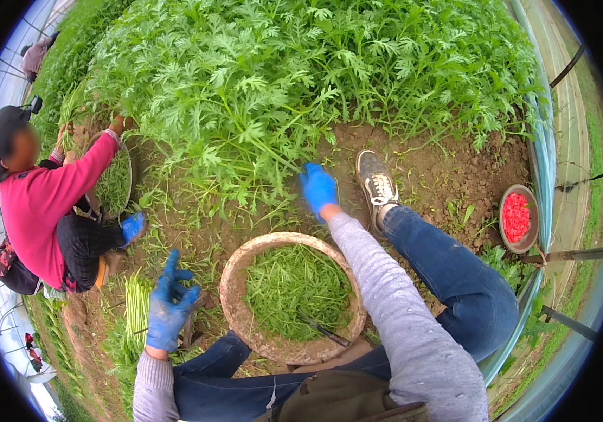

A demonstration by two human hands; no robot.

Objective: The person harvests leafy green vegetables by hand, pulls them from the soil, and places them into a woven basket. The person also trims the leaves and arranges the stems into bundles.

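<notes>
My right hand (318, 191), in a blue glove, is closed around the lower end of a leafy green stem (269, 149) at the edge of the crop. My left hand (169, 306), also blue-gloved, is raised with its fingers apart and holds nothing. Below it and to its left lies a bundle of cut stems (137, 303). Between my knees stands a worn round basin (235, 316) filled with loose green trimmings (296, 290). A slim dark tool (327, 332), its kind unclear, rests on the trimmings and the basin's near side.
Dense leafy plants (306, 68) fill the far side. At left, a person in a pink top (53, 200) crouches by another basin (130, 179), holding greens. A bowl of small red pieces (516, 217) sits by the plastic sheeting (546, 158) at right. Two more people appear farther left.
</notes>
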